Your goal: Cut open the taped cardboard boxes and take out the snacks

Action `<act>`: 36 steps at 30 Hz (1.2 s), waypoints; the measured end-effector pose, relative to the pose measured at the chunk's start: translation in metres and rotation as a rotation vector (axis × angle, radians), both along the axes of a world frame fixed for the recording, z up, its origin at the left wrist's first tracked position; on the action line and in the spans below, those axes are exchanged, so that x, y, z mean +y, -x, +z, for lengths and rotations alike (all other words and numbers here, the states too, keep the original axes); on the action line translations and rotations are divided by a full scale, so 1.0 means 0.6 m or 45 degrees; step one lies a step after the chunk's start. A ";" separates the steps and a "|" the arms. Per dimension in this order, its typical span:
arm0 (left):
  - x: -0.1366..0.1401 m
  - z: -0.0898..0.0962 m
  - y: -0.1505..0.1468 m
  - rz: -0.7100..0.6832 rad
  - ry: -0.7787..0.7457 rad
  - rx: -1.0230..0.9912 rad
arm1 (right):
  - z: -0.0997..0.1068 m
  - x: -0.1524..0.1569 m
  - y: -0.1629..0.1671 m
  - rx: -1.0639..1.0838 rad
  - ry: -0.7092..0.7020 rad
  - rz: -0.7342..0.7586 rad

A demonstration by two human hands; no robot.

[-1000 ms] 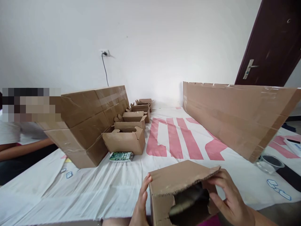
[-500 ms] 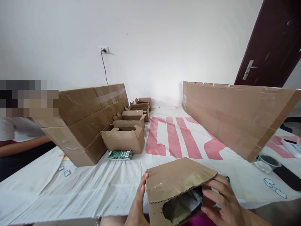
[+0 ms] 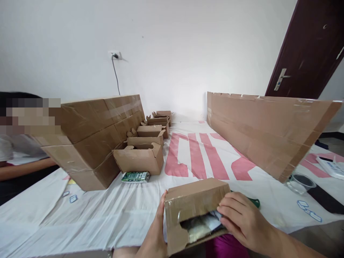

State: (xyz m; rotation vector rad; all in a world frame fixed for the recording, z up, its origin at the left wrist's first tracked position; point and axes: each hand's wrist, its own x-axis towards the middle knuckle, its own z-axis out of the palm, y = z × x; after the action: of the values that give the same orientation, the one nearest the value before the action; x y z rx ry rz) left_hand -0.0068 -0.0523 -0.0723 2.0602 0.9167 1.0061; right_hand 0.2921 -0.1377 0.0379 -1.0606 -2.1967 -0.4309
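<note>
A small cardboard box (image 3: 197,195) is tilted at the table's near edge, its cut-out opening facing me. Inside it lies something pale and crumpled, partly grey-white, whose kind I cannot make out. My left hand (image 3: 155,233) grips the box's left side, thumb up along the edge. On the right, my right hand (image 3: 243,218) clasps the box's edge with bent fingers close to the opening. Part of a green object (image 3: 254,202) shows on the table behind my right hand. A green printed drink carton (image 3: 135,177) lies in front of the nearest open box.
Several open cardboard boxes (image 3: 137,157) line up beside a taped carton wall (image 3: 94,150) on the left. A tall cardboard panel (image 3: 258,132) stands on the right, near a clear plastic cup (image 3: 302,182). A person (image 3: 24,154) sits at the far left.
The box has tipped so its opening faces me more and its top looks narrower. My right hand has shifted to the upper right edge, and more of the green object shows.
</note>
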 end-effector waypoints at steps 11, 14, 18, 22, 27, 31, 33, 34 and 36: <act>0.036 0.129 -0.019 0.124 -0.143 -0.068 | -0.022 0.092 -0.002 -0.041 0.132 -0.087; 0.080 0.147 -0.044 0.161 -0.095 0.105 | -0.015 0.120 -0.006 0.000 0.226 -0.047; 0.129 0.144 -0.058 0.090 0.003 0.188 | 0.006 0.161 -0.014 0.036 0.439 0.015; 0.135 0.141 -0.053 0.090 -0.043 0.201 | 0.036 0.199 -0.009 0.084 0.641 -0.007; 0.126 0.145 -0.051 0.070 -0.058 0.208 | 0.064 0.228 0.028 0.009 0.775 -0.026; 0.124 0.146 -0.051 0.073 -0.047 0.211 | 0.071 0.232 0.048 -0.025 0.864 -0.033; 0.123 0.146 -0.051 0.078 -0.042 0.222 | 0.071 0.233 0.043 0.008 0.906 -0.095; 0.123 0.147 -0.051 0.081 -0.036 0.229 | 0.070 0.234 0.038 0.034 0.932 -0.130; 0.122 0.149 -0.052 0.089 -0.025 0.237 | 0.068 0.238 0.023 0.085 0.986 -0.177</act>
State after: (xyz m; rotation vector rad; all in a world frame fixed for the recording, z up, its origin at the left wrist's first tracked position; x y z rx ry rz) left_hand 0.0242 0.0209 0.0169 2.1790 1.0839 0.8727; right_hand 0.2783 0.0051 0.0785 -1.5923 -2.2741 0.4434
